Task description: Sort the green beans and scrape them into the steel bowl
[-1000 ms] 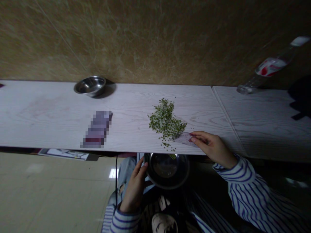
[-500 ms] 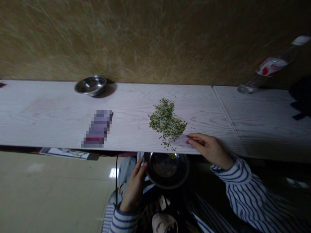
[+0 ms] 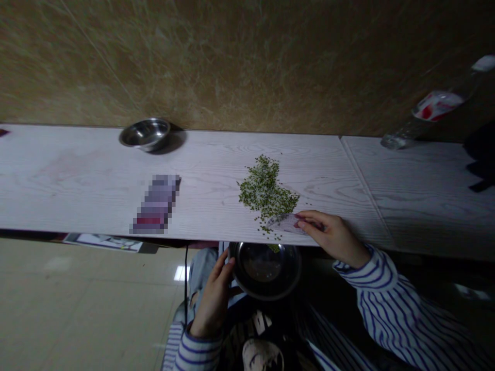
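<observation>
My left hand (image 3: pixel 215 294) grips the left rim of a metal bowl (image 3: pixel 292 278), held just below the table's front edge. Inside that bowl a few green beans (image 3: pixel 274 248) lie near the far wall. Between the thumb and fingers of my right hand (image 3: pixel 335 234) is a clear plastic protractor (image 3: pixel 285 222), low over the tabletop. Its curved edge points left and touches the near end of a spread of small green beans mixed with white grains (image 3: pixel 263 185). Several loose beans lie between the protractor and the table edge, above the bowl.
On the pale wooden table (image 3: pixel 209 196), a second metal bowl (image 3: pixel 145 135) stands at the back left. A pixelated phone-like slab (image 3: pixel 157 203) lies nearer. A clear bottle (image 3: pixel 435 108) stands at the right by the marbled wall (image 3: pixel 247 67). A dark object (image 3: pixel 481 154) is at the far right.
The protractor has shifted very slightly left at the near end of the beans. My left hand and the bowl stay in place. The view has moved a little.
</observation>
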### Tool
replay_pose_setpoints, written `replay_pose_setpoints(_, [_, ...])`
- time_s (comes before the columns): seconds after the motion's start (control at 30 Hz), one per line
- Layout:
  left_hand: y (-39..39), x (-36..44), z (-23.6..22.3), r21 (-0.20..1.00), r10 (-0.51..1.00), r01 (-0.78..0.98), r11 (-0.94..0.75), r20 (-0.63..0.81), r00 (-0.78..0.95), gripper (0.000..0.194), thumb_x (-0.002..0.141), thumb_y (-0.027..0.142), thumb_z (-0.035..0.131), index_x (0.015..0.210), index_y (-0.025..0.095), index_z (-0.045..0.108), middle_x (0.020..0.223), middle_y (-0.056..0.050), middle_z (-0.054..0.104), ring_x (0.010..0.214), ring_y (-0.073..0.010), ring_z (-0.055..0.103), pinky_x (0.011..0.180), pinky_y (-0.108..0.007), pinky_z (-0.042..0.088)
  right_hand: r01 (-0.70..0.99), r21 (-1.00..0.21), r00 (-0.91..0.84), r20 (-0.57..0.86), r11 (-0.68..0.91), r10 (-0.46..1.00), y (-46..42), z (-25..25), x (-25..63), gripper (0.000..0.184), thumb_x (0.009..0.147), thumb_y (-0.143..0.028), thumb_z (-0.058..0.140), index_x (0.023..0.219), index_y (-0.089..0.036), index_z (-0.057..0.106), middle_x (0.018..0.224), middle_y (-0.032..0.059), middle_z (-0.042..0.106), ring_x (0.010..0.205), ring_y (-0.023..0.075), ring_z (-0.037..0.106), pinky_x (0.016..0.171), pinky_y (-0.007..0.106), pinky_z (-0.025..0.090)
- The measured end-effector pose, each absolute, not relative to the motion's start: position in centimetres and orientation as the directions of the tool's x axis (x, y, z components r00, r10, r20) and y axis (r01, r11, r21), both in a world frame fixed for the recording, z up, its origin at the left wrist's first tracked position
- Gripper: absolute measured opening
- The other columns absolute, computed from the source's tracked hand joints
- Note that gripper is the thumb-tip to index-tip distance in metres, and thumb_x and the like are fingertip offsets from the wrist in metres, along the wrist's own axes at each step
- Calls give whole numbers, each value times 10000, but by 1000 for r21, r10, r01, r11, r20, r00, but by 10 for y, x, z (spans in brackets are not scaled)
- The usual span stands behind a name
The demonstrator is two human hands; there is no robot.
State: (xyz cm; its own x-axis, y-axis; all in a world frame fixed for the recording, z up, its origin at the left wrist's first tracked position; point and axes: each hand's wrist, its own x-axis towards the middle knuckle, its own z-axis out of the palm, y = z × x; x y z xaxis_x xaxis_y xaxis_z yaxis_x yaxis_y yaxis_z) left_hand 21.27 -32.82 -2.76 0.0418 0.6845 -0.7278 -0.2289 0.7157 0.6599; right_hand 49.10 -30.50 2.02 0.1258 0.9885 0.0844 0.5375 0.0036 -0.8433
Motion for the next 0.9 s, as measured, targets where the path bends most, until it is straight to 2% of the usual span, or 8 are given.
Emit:
replay_pose_setpoints(0.5, [-328,213,-31,667,688,-206,716,-725,39,604,877,350,647,1454,247,499,1415,-137,608,1118,-287,662,623,-285,577,550,-835,111,69,-3,991,-307,22,492,261,832,-338,634,994,-186,771,885,77,798,772,212,747,704,316,612])
replay_pose_setpoints(0.9, [-330,212,-29,665,686,-206,717,-726,43,592,899,331,622,1465,241,475,1347,-144,651,1151,-295,651,677,-317,599,530,-848,113,60,-9,992,-304,15,489,256,841,-332,632,1017,-196,759,923,77,801,824,218,753,745,329,611])
